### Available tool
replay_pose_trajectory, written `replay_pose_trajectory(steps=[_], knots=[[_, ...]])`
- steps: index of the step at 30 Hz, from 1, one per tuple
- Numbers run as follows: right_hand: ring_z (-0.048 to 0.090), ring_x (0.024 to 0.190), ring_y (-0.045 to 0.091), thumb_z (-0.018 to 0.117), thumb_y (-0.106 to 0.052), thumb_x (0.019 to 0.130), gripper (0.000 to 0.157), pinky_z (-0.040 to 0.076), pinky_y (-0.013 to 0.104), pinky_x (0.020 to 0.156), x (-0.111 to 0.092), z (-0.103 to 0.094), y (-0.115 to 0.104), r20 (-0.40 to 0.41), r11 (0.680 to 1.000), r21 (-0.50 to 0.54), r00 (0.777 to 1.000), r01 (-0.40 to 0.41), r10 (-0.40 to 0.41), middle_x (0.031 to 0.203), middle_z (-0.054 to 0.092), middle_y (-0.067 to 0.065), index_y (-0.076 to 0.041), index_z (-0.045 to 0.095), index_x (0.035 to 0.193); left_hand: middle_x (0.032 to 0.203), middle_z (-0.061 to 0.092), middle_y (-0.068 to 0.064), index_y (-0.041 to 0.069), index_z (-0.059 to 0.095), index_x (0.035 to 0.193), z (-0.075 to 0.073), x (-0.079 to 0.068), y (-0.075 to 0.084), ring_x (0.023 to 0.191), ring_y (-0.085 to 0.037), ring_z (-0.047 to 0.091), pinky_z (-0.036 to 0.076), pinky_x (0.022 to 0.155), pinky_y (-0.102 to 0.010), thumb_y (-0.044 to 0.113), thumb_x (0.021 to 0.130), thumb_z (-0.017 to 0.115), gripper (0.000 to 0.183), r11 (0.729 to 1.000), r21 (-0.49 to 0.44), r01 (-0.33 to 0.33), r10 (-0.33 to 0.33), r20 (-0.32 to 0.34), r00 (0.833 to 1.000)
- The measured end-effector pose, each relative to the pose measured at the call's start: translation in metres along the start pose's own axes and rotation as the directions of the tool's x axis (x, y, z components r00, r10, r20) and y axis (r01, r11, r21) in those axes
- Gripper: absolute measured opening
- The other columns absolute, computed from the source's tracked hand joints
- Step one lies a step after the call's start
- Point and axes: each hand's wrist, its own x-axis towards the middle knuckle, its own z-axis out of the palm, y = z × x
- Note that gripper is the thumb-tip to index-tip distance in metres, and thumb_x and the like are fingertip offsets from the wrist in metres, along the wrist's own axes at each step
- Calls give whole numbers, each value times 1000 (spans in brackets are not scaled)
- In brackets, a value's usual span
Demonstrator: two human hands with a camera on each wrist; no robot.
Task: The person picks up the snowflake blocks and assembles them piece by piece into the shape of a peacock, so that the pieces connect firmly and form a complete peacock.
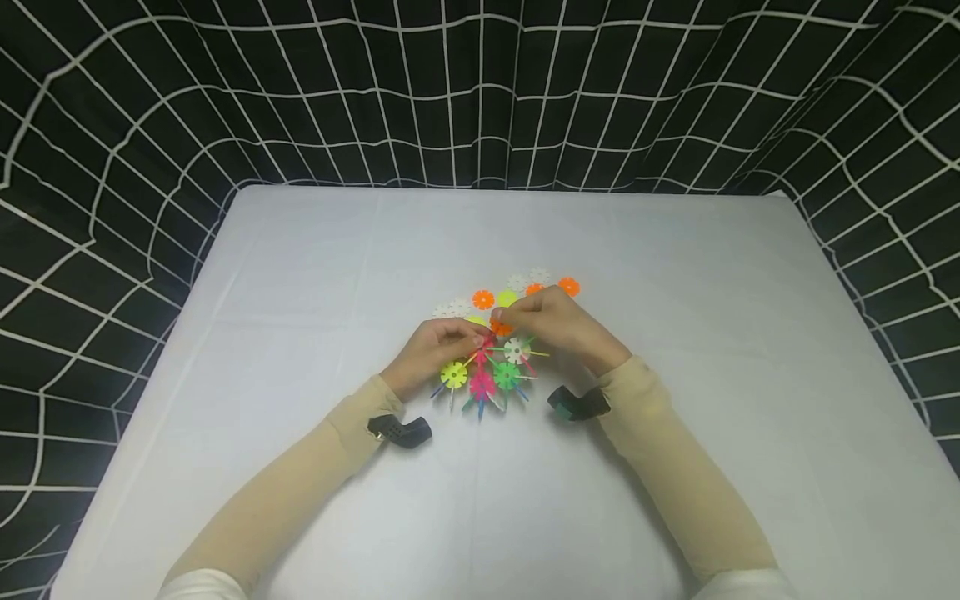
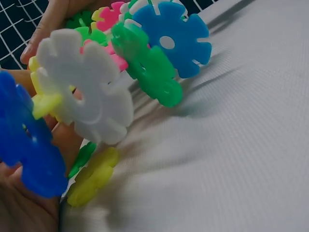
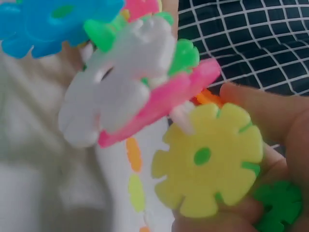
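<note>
Nearest the camera, two tan fabric sleeves [image 1: 675, 475] reach in from the bottom edge, one on each side. They lead to a person's bare left hand [image 1: 429, 354] and right hand [image 1: 562, 327], which meet over a worktop [image 1: 360, 242] covered in white cloth. Between and just below the fingers sits a spiky, rounded cluster [image 1: 482, 385] of notched, flower-shaped plastic discs in pink, green, yellow, white and blue. The left fingers are closed in a pinch at the cluster's upper, red part. The right fingers and thumb are nearly together and appear to pinch a bright orange notched plastic disc [image 1: 501, 327] at the cluster's far side.

The step in hand looks like joining disc to disc. To do it well, a notch should face a notch, with the discs crossing edge to edge, and the push should be straight while the left fingers brace close to the joint.

Just beyond the fingers lie loose orange, yellow and white plastic discs [image 1: 483, 299], easily nudged. Rims jut out below the fingers, so the wrists need care there. Bare worktop spreads to either side, and its edges are well apart from both hands.
</note>
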Motion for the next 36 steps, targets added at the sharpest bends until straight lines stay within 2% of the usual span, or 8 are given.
replay_pose_trajectory(steps=[6,8,10,13,19,23,30,36], knots=[[57,104,22,57,-62,95,48,48,40,94,1,1,0,-75,1000,4,997,-13,13,101,67,2,-19,78,104,122,72,-15,-5,69,107,0,1,0,114,-15,65,53,98,-25,11,98,63,20,999,37,2,-1,-28,1000],[58,92,23,49,-69,95,61,48,39,91,4,-2,3,-145,1000,21,989,-21,24,89,65,2,-17,75,109,118,74,-10,-3,70,103,0,1,1,111,-13,65,53,95,-24,13,99,62,18,999,46,4,-2,-41,999],[51,73,20,42,-72,96,69,46,34,77,8,-6,8,-213,998,55,977,-24,35,71,53,-1,-11,71,111,110,74,-5,-1,69,98,0,1,1,103,-11,65,53,89,-22,13,99,61,16,999,43,4,-2,-48,999],[34,59,18,42,-61,101,62,35,29,61,13,-16,17,-231,986,164,971,-20,59,63,35,-2,-5,64,115,97,70,1,4,64,90,0,1,1,87,-9,63,52,77,-19,13,100,58,15,1000,11,15,-14,-49,999],[41,72,15,46,-31,101,41,39,22,61,16,-32,28,-110,933,354,988,-63,108,98,45,5,-1,51,128,86,62,3,12,62,87,-1,1,1,75,-8,57,49,66,-18,16,101,57,16,991,-116,71,-76,-36,997],[46,80,16,45,-32,103,43,41,21,59,14,-33,26,-64,937,340,992,-81,109,114,51,6,-3,53,134,85,59,5,14,63,86,-4,1,2,79,-8,56,49,67,-18,18,101,56,17,968,-214,128,-137,-27,990],[40,61,14,54,-34,101,39,40,25,57,4,-21,9,-86,968,249,996,41,-20,73,47,-1,-1,64,121,88,60,10,20,65,86,-11,0,3,91,-8,56,50,81,-18,21,101,55,19,955,-235,180,-188,-8,982],[48,57,19,52,-32,102,34,47,29,72,-6,-13,-3,-78,992,96,994,79,-72,81,60,7,-7,70,117,84,58,10,19,64,84,-14,0,2,84,-6,56,51,74,-17,19,101,51,21,957,-230,179,-171,56,984]])
